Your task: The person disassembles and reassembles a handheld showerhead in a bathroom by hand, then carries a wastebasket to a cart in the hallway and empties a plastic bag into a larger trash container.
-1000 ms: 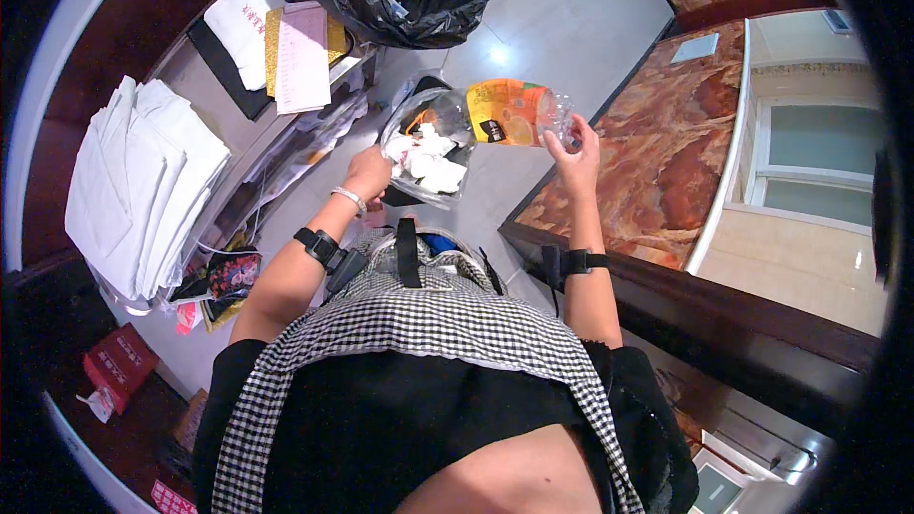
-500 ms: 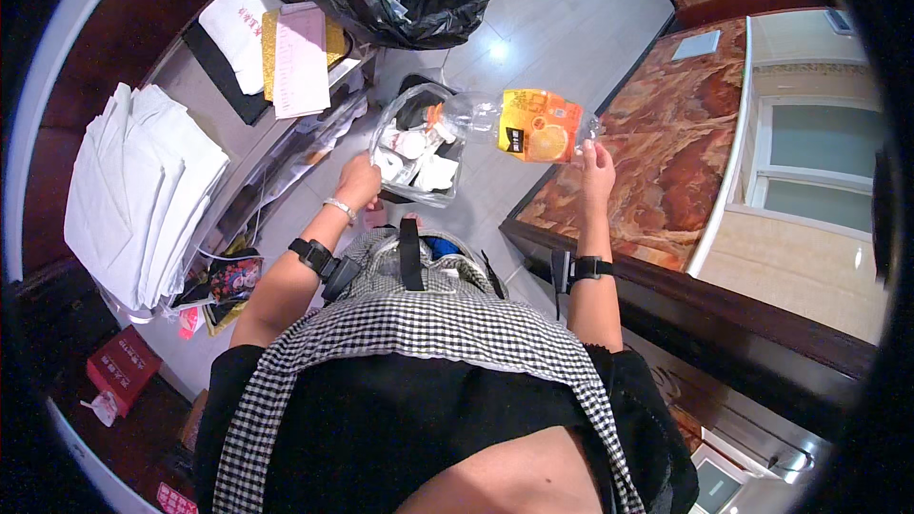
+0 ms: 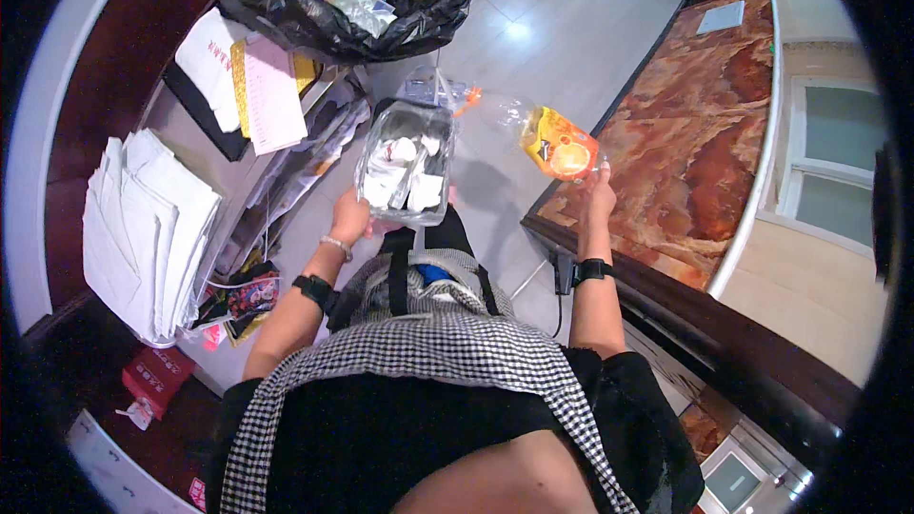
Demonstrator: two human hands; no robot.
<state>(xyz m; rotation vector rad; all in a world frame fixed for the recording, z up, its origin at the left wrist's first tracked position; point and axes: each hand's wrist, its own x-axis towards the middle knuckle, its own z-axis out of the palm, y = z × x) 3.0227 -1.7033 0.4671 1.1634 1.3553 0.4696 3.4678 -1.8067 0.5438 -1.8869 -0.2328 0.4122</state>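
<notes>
My left hand (image 3: 351,216) is closed on the near-left rim of a small waste bin (image 3: 416,117) lined with clear plastic. Crumpled white paper (image 3: 387,181) lies in the bin. To the right, my right hand (image 3: 600,194) holds a clear plastic bottle (image 3: 505,112) by its base. The bottle has an orange cap (image 3: 471,97) and a yellow and orange label (image 3: 568,154); it lies slantwise in the air, cap toward the bin and apart from it. No liquid shows in it.
A large bin with a black bag (image 3: 419,38) holds some litter at the far left. White folded cloths (image 3: 143,238) and papers (image 3: 274,95) lie on shelves at the left. A brown marbled counter (image 3: 666,152) runs along the right. Behind the small bin sits a clear plastic thing (image 3: 424,86).
The bottle has gone from over the small bin's edge to its right, its base dipping nearer me. The small bin has come closer and stands apart from the cap.
</notes>
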